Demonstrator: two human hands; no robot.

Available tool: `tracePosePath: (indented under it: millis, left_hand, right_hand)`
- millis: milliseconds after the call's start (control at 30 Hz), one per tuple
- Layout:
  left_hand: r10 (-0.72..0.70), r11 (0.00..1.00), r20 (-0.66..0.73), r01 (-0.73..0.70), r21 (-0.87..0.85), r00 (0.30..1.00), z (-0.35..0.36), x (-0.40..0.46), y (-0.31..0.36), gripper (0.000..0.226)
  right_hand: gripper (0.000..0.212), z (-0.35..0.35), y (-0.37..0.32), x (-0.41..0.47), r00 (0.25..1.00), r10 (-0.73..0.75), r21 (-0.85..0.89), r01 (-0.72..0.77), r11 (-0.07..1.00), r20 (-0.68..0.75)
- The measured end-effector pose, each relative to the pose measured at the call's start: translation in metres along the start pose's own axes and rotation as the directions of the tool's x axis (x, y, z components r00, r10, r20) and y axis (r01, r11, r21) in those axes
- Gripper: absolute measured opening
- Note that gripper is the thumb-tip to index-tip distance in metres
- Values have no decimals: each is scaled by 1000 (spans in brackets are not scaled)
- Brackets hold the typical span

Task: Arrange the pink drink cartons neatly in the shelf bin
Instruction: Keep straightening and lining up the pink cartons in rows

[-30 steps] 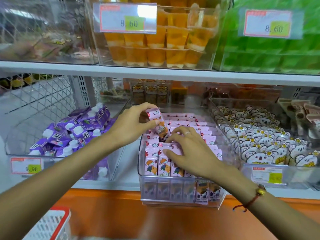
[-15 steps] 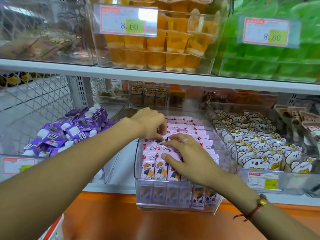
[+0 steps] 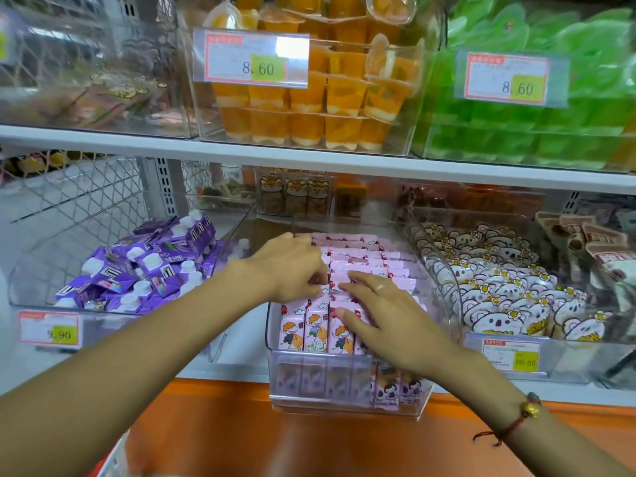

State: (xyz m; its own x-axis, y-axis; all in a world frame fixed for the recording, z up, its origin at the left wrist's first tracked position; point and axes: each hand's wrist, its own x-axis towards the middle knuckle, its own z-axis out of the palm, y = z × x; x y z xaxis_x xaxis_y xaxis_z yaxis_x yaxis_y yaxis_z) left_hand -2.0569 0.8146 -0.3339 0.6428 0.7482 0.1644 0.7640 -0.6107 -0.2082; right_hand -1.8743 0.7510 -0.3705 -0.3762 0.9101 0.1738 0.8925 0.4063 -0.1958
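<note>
Pink drink cartons (image 3: 311, 330) with a cartoon child stand in rows inside a clear plastic shelf bin (image 3: 344, 376) at the centre of the lower shelf. More rows of them (image 3: 364, 251) run toward the back. My left hand (image 3: 287, 266) is down in the bin's left side, its fingers curled over a carton behind the front row; that carton is mostly hidden. My right hand (image 3: 385, 315) lies spread on the carton tops at the front right, fingers straight and pressing. A ring is on one finger.
A bin of purple cartons (image 3: 148, 266) sits to the left, and a bin of koala-print packs (image 3: 499, 290) to the right. The upper shelf edge (image 3: 309, 160) carries bins of orange cups (image 3: 309, 108) and green packs (image 3: 537, 125). A white-and-red basket corner (image 3: 113, 459) shows at bottom left.
My left hand lowered the carton it held above the bin down into the rows. My right hand stayed pressed on the front cartons. The camera moved closer.
</note>
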Motion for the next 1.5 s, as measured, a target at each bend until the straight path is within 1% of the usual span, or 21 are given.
tracePosePath:
  millis: [100,200,267,367,400,467,567,667,733,800,833,900,967,1067,1100,1167,1233,1300,1333,1433,1500]
  left_hand:
    - [-20,1000,14,20,8,1000,2,4,2,24]
    - [-66,995,32,68,-77,997,-2,7,3,15]
    - [-128,981,-15,124,-152,992,-5,6,3,9]
    - [-263,927,-158,204,-315,952,-11,-3,3,5]
    - [-318,888,-201,217,-406,926,-13,-7,3,5]
    - [-441,762,-254,210,-612,861,-18,-16,6,8]
    - [-632,559,-321,128,-819,705,-18,-32,17,9]
    - [-735,489,-406,11,-872,543,-19,-48,28,7]
    - [-759,475,-444,-61,-878,475,-23,-55,30,9]
    - [-770,466,-462,-106,-878,441,-28,-60,32,9]
    - [-769,455,-460,-124,-882,445,-29,-61,34,8]
    - [-753,430,-447,-153,-890,483,-28,-63,41,5]
    - [-737,384,-421,-185,-905,530,-24,-65,49,5]
    - [-711,279,-374,-251,-927,595,-22,-65,56,2]
    - [-701,245,-360,-266,-932,616,-21,-65,57,2]
    - [-683,200,-329,-266,-943,652,-17,-65,57,9]
    - [-654,214,-317,-234,-948,687,-12,-65,56,15]
    - [-609,256,-297,-172,-951,736,-8,-66,58,23]
    - [-583,282,-280,-133,-950,763,-6,-66,59,26]
    - [-536,349,-258,-66,-935,804,-2,-67,64,24]
    - [-537,338,-257,-74,-938,804,-2,-67,66,23]
  right_hand:
    - [54,-1,-2,0,1000,13,-3,-13,1000,-3]
    - [54,-1,-2,0,1000,17,8,-17,1000,1]
    - [54,-1,-2,-1,1000,16,16,-16,1000,-2]
    - [55,-1,0,0,1000,15,28,-15,1000,-6]
    - [55,-1,0,0,1000,12,29,-12,1000,-4]
    - [54,-1,1,1,1000,11,36,-11,999,1]
    - [54,-2,2,1,1000,11,55,-11,998,-3]
    - [55,-4,1,1,1000,-2,37,2,999,15]
    - [53,-7,0,0,1000,-7,36,7,999,3]
    - [48,-12,-6,-1,995,0,134,14,991,-99]
    - [47,-15,-11,-2,985,23,231,17,973,-171]
    - [50,-23,-22,-5,961,88,476,48,878,-260]
    - [54,-27,-33,-7,967,88,642,89,762,-238]
    - [37,-27,-42,-9,980,-3,672,140,727,-201]
    - [30,-27,-43,-9,981,0,705,139,696,-194]
    - [20,-25,-41,-8,985,72,811,88,579,-159]
    - [16,-25,-37,-6,977,196,900,-12,435,-82]
    - [15,-24,-33,-6,966,259,957,-80,278,6]
    - [15,-24,-32,-6,961,274,965,-100,243,30]
    - [18,-24,-31,-8,955,295,967,-114,228,43]
    - [22,-25,-32,-9,959,281,967,-103,235,33]
